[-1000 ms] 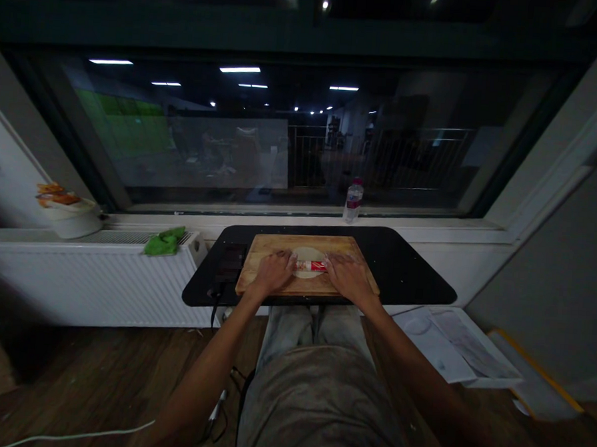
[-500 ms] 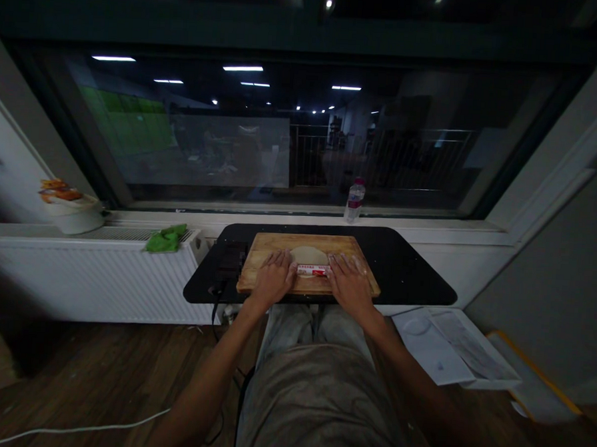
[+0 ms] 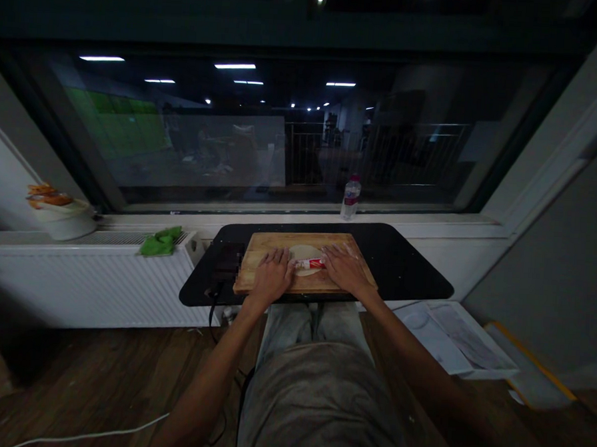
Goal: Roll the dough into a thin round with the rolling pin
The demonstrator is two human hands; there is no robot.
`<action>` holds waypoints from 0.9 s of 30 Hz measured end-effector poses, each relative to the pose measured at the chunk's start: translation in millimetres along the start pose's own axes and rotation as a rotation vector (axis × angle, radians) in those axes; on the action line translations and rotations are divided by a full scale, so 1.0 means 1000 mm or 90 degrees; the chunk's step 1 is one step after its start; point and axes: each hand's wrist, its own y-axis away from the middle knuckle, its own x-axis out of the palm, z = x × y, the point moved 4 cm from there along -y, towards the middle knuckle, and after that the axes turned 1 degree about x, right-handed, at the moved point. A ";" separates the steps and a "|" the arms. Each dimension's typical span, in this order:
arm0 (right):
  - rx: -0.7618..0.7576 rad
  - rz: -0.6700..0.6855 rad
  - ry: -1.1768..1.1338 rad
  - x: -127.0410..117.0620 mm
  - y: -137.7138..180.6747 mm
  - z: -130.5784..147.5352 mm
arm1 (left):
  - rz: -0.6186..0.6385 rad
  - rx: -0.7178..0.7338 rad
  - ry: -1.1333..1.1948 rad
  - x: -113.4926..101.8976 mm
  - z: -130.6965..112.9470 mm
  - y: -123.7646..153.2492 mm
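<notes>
Here | left hand [image 3: 272, 277] and right hand [image 3: 347, 270] lay over opposite ends of roller [image 3: 308, 264] | fingers outstretched, slightly apart | roller crossed round dough [image 3: 304, 252] | board [image 3: 270, 241] beneath, on table [image 3: 406, 269]

1. Legible text: none; no word, brand or number can be made out anywhere in the view.
2. Roll [image 3: 309, 264], just below centre toward 5 o'clock: printed surface, white at its 9 o'clock end and mostly red toward 3 o'clock. Small marks on the white part and pale marks over the red suggest lettering, too small to read.
3. Bottle [image 3: 350, 198], near centre toward 2 o'clock: a dark pinkish-red label encircles its middle. Any wording on this band is too small to read.
4. Box [image 3: 491, 373], toward 4 o'clock: pale surfaces; whether they bear print cannot be told.
</notes>
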 end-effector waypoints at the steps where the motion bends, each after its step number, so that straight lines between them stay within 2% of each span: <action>1: 0.005 0.020 0.002 0.001 -0.008 -0.002 | 0.006 -0.004 -0.004 -0.001 0.000 -0.001; 6: 0.029 0.104 -0.007 0.002 -0.039 -0.003 | 0.017 -0.010 -0.011 -0.006 -0.002 -0.004; 11: 0.053 0.104 -0.009 0.001 -0.048 0.000 | 0.030 -0.011 -0.006 -0.008 -0.004 -0.003; 20: 0.039 0.028 -0.020 0.003 -0.009 0.000 | 0.018 0.050 0.068 -0.022 -0.013 0.012; 27: 0.066 -0.023 -0.036 0.002 0.015 0.001 | -0.037 0.098 0.131 -0.018 -0.014 0.025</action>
